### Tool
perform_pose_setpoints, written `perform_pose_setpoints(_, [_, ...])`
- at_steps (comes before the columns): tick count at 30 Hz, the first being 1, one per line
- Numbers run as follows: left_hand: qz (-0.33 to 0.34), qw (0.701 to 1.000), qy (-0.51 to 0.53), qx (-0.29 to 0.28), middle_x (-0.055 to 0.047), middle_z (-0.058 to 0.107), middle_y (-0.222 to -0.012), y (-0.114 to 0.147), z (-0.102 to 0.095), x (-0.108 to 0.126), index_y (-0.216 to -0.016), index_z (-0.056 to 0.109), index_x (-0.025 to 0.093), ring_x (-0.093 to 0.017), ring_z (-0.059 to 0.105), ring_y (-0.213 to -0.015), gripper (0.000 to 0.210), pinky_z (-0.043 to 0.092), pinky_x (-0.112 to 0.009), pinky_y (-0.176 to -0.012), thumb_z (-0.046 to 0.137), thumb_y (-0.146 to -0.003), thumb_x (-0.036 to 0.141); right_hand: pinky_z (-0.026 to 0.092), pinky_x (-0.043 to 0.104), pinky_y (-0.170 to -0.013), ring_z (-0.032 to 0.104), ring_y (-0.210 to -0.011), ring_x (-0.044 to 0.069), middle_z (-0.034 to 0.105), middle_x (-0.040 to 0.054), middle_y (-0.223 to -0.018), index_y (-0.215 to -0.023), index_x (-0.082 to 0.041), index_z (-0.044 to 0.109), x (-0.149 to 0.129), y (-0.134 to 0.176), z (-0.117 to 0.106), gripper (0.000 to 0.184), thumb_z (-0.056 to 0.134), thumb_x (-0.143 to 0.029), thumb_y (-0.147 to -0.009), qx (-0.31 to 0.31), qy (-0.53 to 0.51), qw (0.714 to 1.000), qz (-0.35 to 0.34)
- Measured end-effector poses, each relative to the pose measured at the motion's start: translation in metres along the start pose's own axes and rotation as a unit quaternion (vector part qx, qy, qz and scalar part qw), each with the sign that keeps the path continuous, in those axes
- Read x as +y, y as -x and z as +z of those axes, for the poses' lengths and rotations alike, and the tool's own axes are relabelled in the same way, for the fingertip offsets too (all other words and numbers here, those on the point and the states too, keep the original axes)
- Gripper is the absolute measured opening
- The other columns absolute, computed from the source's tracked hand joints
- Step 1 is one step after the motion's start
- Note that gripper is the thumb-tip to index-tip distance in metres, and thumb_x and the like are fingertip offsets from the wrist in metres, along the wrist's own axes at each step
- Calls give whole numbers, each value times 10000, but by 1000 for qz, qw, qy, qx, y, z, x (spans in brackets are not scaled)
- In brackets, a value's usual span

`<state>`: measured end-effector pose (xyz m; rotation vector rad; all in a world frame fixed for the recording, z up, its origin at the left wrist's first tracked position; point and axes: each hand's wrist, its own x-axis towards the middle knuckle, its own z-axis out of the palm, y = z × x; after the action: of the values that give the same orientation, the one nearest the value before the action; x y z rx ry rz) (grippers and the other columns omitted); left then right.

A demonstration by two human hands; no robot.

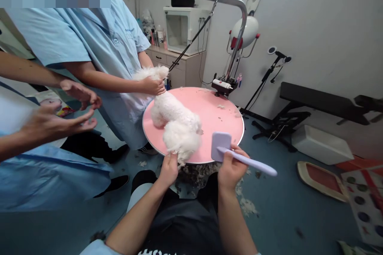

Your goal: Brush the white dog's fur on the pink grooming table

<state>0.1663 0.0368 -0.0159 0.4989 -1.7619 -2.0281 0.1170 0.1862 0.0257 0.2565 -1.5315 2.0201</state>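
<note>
A white fluffy dog [176,107] is on the round pink table [215,107], its rear toward me. My left hand [169,169] is closed on the dog's hind leg [181,153] at the table's near edge. In my right hand [235,167] is a lilac slicker brush [221,145], gripped at the neck, its flat back facing me and its handle pointing right. The brush is apart from the dog. A co-worker's hand [152,85] holds the dog at its head end.
Two people in blue smocks stand at the left; one holds both hands [68,107] out, touching nothing. A metal grooming arm [239,20] rises behind the table. Cut hair [197,175] litters the floor. A black bench [317,99] stands right.
</note>
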Motion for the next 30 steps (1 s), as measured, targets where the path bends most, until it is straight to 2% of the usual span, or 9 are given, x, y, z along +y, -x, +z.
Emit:
perform_pose_setpoints(4, [-28, 999, 10, 15, -41, 620, -568, 2, 0, -2, -805, 687, 133, -157, 549, -523, 506, 475, -262, -544, 438, -849, 571, 521, 372, -802, 631, -898, 200, 642, 72, -975, -920, -197, 544, -3, -11, 3, 187, 654, -284, -795, -196, 11, 978, 74])
perform_pose_setpoints(8, [-43, 999, 19, 27, -43, 639, -612, 4, 1, -1, -798, 674, 135, -152, 554, -534, 486, 459, -247, -511, 456, -834, 567, 508, 369, -853, 628, -944, 183, 636, 53, -1034, -902, -215, 509, -1, -24, 6, 197, 663, -260, -786, -23, 6, 1000, -6])
perform_pose_setpoints(9, [-41, 999, 22, 29, -50, 654, -644, 4, 1, -1, -810, 673, 134, -159, 569, -559, 487, 469, -251, -521, 455, -832, 569, 506, 363, -858, 626, -953, 180, 636, 49, -1037, -911, -221, 512, -1, -24, 7, 196, 661, -254, -788, -25, 4, 1000, -12])
perform_pose_setpoints(13, [-26, 999, 1, 39, -64, 648, -606, 4, 0, 2, -749, 670, 128, -189, 596, -600, 495, 511, -286, -585, 454, -831, 565, 528, 378, -803, 649, -916, 212, 661, 84, -985, -914, -198, 561, -3, -20, 9, 178, 658, -281, -790, -227, 23, 971, 74])
perform_pose_setpoints(17, [-17, 998, -25, 60, -65, 641, -594, 4, -4, 2, -740, 669, 136, -196, 608, -618, 460, 526, -300, -641, 444, -849, 523, 510, 364, -841, 632, -965, 186, 644, 56, -1064, -936, -228, 520, -6, -19, 11, 183, 646, -272, -810, -83, -11, 996, 16])
perform_pose_setpoints(21, [-21, 997, -32, 71, -64, 627, -585, 4, -6, 1, -687, 647, 150, -202, 605, -622, 481, 521, -300, -617, 420, -850, 542, 522, 378, -820, 643, -940, 210, 665, 79, -1009, -915, -207, 547, -9, -20, 12, 171, 649, -292, -807, -251, 13, 965, 74])
perform_pose_setpoints(25, [-35, 998, -4, 42, -55, 626, -597, 4, -6, -1, -728, 650, 154, -179, 566, -546, 502, 498, -290, -551, 405, -843, 577, 495, 393, -882, 619, -989, 194, 633, 60, -1064, -922, -227, 512, -13, -23, 13, 179, 645, -269, -810, -71, 12, 997, -28])
perform_pose_setpoints(28, [-32, 998, -23, 46, -45, 596, -566, 4, -6, 0, -674, 621, 160, -173, 540, -532, 502, 465, -274, -513, 404, -838, 581, 525, 376, -810, 642, -920, 201, 658, 70, -1001, -944, -218, 544, -12, -20, 16, 170, 640, -267, -813, -232, 5, 972, 45])
perform_pose_setpoints(30, [-21, 998, -50, 37, -36, 553, -510, 4, -7, 1, -583, 579, 171, -171, 523, -523, 509, 456, -271, -521, 404, -839, 574, 527, 378, -802, 645, -908, 205, 660, 76, -983, -934, -207, 557, -11, -19, 18, 160, 640, -270, -813, -254, 6, 964, 75])
